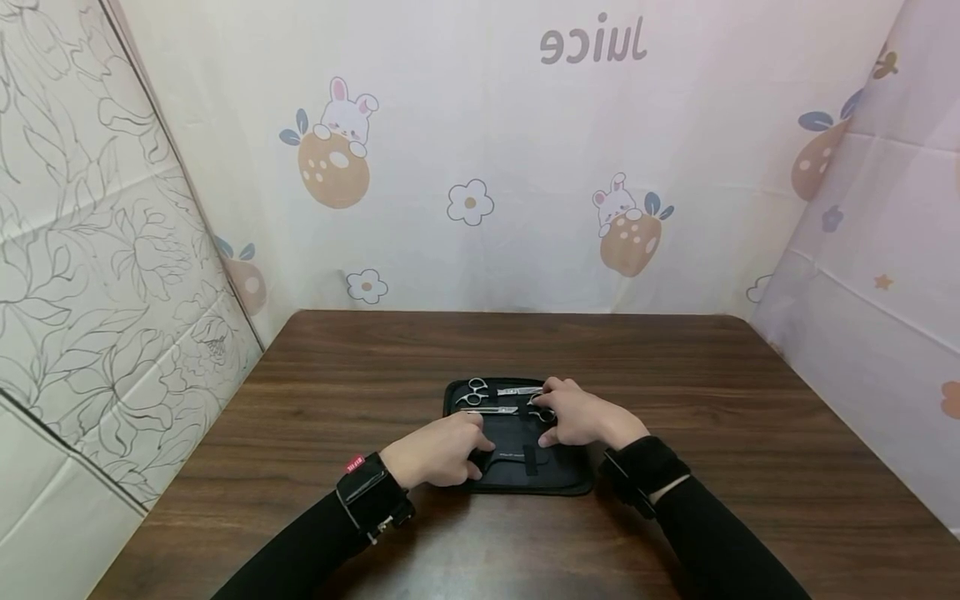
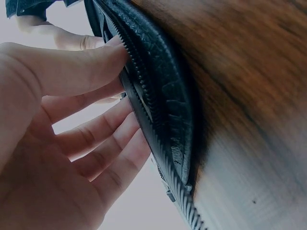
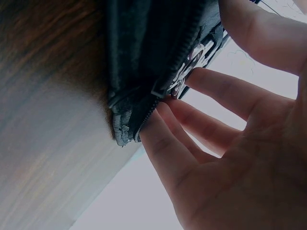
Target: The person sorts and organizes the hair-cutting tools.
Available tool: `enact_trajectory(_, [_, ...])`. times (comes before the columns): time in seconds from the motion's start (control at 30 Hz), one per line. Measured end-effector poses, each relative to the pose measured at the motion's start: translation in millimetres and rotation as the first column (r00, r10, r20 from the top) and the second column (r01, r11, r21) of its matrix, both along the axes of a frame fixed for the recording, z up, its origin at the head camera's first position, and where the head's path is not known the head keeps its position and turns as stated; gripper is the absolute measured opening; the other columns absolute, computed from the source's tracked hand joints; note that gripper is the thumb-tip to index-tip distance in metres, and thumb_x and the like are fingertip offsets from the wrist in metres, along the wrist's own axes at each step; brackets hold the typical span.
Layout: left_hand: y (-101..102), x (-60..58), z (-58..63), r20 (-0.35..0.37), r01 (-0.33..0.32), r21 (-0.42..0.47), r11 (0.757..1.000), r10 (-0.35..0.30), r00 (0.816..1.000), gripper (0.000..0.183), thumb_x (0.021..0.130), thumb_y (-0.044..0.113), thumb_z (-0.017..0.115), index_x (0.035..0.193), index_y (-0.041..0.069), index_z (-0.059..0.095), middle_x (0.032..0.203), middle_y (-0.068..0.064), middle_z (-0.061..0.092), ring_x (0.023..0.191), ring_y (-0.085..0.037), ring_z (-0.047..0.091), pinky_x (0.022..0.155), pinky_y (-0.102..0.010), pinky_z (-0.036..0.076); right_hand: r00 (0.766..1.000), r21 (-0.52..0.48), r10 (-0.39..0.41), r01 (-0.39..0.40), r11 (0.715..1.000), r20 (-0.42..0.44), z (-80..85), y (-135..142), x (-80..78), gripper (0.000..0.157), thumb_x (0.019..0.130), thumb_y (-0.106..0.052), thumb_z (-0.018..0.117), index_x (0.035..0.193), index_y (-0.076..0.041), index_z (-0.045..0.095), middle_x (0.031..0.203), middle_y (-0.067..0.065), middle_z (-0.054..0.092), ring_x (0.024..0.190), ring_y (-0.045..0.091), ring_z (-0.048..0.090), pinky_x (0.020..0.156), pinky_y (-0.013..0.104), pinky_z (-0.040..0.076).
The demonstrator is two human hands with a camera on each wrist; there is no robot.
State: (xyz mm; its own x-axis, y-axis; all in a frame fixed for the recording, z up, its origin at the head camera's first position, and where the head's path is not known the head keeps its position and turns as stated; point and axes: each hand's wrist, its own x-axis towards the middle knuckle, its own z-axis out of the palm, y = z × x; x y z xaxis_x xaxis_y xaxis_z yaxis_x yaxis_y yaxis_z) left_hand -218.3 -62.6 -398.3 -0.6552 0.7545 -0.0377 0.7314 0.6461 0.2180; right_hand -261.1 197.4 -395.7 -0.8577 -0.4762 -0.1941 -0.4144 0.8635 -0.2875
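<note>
A black zip case (image 1: 558,477) lies spread on the table, with two pairs of silver scissors in its upper part. The far scissors (image 1: 519,390) have their finger rings at the left; the near scissors (image 1: 489,409) have theirs at the right. A thin dark tool (image 1: 510,456) lies lower down under an elastic loop. My left hand (image 1: 442,450) rests at the case's left edge, its thumb against the zipper teeth (image 2: 139,72). My right hand (image 1: 581,414) reaches over the right edge, fingers extended, touching beside the near scissors' rings (image 3: 192,62).
The brown wooden table (image 1: 360,367) surrounds the case. Behind it hangs a pale curtain (image 1: 525,250) printed with rabbits and flowers, and a floral-line panel (image 1: 112,250) stands at the left. Each wrist wears a black strap (image 1: 371,500).
</note>
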Motion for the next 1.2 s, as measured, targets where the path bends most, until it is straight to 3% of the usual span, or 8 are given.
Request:
enact_trajectory(0.53, [4.3, -0.3, -0.5, -0.01, -0.002, -0.017, 1.0, 0.002, 1.0, 0.036, 0.089, 0.02, 0.08, 0.124, 0.013, 0.075, 0.097, 0.004, 0.058, 0.083, -0.006, 0.048, 0.074, -0.021, 0.047, 1.0, 0.004, -0.005, 0.005, 1.0, 0.008, 0.6, -1.0, 0.2, 0.06, 0.088, -0.024, 0.081, 0.141, -0.003, 0.06, 0.14, 0.015, 0.048, 0.126, 0.033, 0.044, 0.097, 0.05, 0.047])
enact_trajectory(1.2, [8.2, 0.0, -1.8, 0.003, -0.016, -0.013, 1.0, 0.016, 1.0, 0.036, 0.089, 0.019, 0.08, 0.124, 0.013, 0.075, 0.103, 0.004, 0.06, 0.088, -0.005, 0.051, 0.079, -0.022, 0.049, 1.0, 0.008, -0.005, 0.005, 1.0, 0.007, 2.2, -2.0, 1.1, 0.06, 0.089, -0.024, 0.081, 0.141, -0.004, 0.06, 0.139, 0.014, 0.048, 0.124, 0.033, 0.045, 0.096, 0.049, 0.048])
